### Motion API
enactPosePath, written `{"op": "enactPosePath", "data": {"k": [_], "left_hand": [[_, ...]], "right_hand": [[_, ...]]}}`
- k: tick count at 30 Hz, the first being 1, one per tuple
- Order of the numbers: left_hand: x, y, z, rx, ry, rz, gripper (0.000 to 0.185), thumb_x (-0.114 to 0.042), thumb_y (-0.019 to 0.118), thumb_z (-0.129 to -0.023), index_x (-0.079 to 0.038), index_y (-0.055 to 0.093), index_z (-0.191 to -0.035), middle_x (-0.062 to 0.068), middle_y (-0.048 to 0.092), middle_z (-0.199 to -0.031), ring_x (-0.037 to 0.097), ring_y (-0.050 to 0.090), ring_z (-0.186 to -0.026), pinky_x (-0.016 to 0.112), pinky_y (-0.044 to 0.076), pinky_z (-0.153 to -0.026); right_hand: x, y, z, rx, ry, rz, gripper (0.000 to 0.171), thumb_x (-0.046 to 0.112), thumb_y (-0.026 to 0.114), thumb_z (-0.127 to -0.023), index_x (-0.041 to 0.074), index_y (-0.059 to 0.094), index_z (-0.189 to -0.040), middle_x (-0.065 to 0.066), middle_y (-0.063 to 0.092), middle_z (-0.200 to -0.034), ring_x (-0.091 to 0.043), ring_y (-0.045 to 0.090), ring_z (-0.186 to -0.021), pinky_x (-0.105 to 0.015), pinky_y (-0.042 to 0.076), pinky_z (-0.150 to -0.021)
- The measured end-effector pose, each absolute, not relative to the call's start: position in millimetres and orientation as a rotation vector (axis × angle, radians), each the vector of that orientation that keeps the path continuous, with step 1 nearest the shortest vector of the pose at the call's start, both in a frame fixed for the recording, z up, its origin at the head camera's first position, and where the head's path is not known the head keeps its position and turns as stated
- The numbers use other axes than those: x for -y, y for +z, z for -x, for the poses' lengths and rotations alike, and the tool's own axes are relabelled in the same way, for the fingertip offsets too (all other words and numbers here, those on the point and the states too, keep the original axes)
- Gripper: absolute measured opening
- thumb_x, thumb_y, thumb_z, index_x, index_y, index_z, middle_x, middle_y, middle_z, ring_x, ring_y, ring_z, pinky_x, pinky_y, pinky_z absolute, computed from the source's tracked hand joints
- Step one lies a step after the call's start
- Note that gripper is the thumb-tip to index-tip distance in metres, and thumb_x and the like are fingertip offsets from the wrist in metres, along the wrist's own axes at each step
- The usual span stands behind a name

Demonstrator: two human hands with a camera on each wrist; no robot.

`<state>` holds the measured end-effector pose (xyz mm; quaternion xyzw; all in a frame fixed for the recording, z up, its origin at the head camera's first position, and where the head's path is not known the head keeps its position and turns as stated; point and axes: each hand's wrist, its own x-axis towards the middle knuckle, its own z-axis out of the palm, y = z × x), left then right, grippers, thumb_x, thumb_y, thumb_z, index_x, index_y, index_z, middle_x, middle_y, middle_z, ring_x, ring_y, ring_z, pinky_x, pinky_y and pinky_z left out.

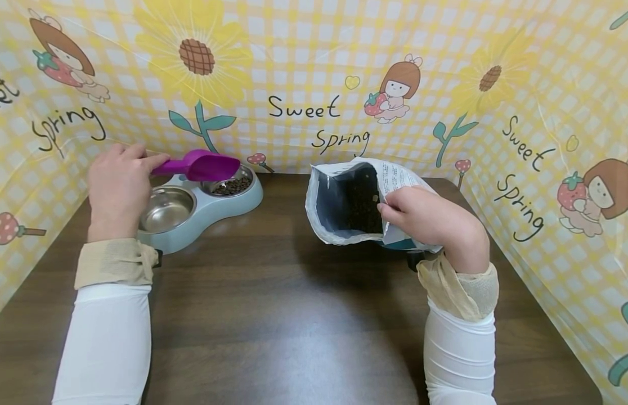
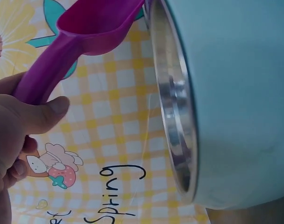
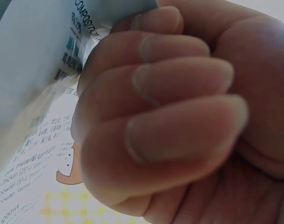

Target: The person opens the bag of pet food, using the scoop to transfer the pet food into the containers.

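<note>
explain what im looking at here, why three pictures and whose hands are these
These are a person's two bare hands, filmed by three cameras at once. The wide picture comes from a camera on the head, looking down at a dark wooden table. The other two come from cameras on each wrist, so they are very close up.

On the table sits a pale blue double pet feeder with two steel bowls; the far bowl holds brown kibble. The left hand holds a purple plastic scoop over that bowl. The right hand grips the edge of an open white food bag, which has kibble inside.
</note>
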<state>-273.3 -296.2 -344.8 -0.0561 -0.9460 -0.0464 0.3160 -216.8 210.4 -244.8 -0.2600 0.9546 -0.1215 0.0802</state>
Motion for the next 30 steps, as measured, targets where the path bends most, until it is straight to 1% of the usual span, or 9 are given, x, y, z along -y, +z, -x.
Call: {"op": "enactPosePath", "data": {"k": [6,9,11,15,17,21,24,27,30], "left_hand": [[299,-339,271,2.623,-0.211,0.114,0.045,0.008,0.069,-0.092,-0.011,0.076,-0.133,0.026,0.072,-0.125,0.053,0.057,-0.115,0.071,0.049,-0.090],[301,-333,268,2.697,-0.299,0.121,0.043,0.002,0.074,-0.094,-0.008,0.073,-0.136,0.028,0.070,-0.134,0.055,0.055,-0.120,0.075,0.046,-0.096],[301,-327,266,2.726,-0.358,0.142,0.040,-0.003,0.075,-0.097,-0.006,0.072,-0.137,0.031,0.070,-0.134,0.056,0.057,-0.120,0.075,0.045,-0.099],[299,-310,257,2.786,-0.445,0.161,0.037,-0.016,0.076,-0.101,-0.008,0.072,-0.137,0.032,0.071,-0.129,0.053,0.063,-0.109,0.070,0.047,-0.090],[298,-302,252,2.803,-0.467,0.184,0.035,-0.020,0.076,-0.103,-0.010,0.073,-0.136,0.031,0.072,-0.124,0.048,0.064,-0.100,0.062,0.046,-0.082],[294,-289,240,2.817,-0.503,0.268,0.036,-0.021,0.075,-0.103,-0.011,0.073,-0.137,0.027,0.075,-0.118,0.039,0.061,-0.094,0.049,0.042,-0.076],[291,-282,233,2.845,-0.516,0.321,0.036,-0.023,0.074,-0.104,-0.010,0.072,-0.138,0.020,0.075,-0.102,0.031,0.059,-0.085,0.040,0.041,-0.070],[287,-276,228,2.881,-0.533,0.357,0.037,-0.027,0.073,-0.105,-0.011,0.071,-0.139,0.011,0.071,-0.088,0.024,0.055,-0.076,0.034,0.040,-0.065],[283,-272,224,2.890,-0.550,0.395,0.034,-0.028,0.072,-0.106,-0.012,0.072,-0.136,0.005,0.067,-0.081,0.019,0.052,-0.072,0.031,0.039,-0.064]], "right_hand": [[-210,-245,216,-2.853,-0.364,0.769,0.044,0.021,0.052,-0.112,0.015,0.051,-0.068,0.006,0.038,-0.061,-0.015,0.041,-0.058,-0.032,0.039,-0.063],[-210,-244,216,-2.845,-0.365,0.753,0.043,0.020,0.052,-0.111,0.015,0.052,-0.069,0.005,0.038,-0.062,-0.015,0.042,-0.059,-0.032,0.040,-0.064],[-209,-244,215,-2.843,-0.364,0.750,0.043,0.020,0.052,-0.111,0.015,0.052,-0.069,0.005,0.038,-0.062,-0.015,0.042,-0.059,-0.032,0.040,-0.064],[-209,-243,215,-2.840,-0.366,0.745,0.042,0.019,0.052,-0.111,0.014,0.052,-0.069,0.005,0.038,-0.063,-0.015,0.042,-0.059,-0.033,0.040,-0.064],[-209,-243,215,-2.840,-0.365,0.744,0.042,0.019,0.052,-0.111,0.015,0.052,-0.069,0.005,0.038,-0.063,-0.015,0.042,-0.059,-0.032,0.039,-0.064],[-208,-243,216,-2.842,-0.367,0.743,0.042,0.020,0.052,-0.111,0.015,0.053,-0.069,0.005,0.038,-0.063,-0.015,0.042,-0.060,-0.032,0.040,-0.064],[-208,-244,216,-2.853,-0.360,0.751,0.043,0.023,0.052,-0.111,0.016,0.052,-0.069,0.006,0.038,-0.062,-0.015,0.042,-0.060,-0.033,0.039,-0.064],[-209,-245,216,-2.858,-0.358,0.759,0.044,0.024,0.052,-0.112,0.016,0.051,-0.068,0.007,0.037,-0.062,-0.015,0.042,-0.059,-0.033,0.038,-0.063],[-209,-245,216,-2.853,-0.367,0.759,0.044,0.024,0.052,-0.112,0.016,0.051,-0.068,0.007,0.037,-0.061,-0.015,0.041,-0.059,-0.033,0.038,-0.062]]}}
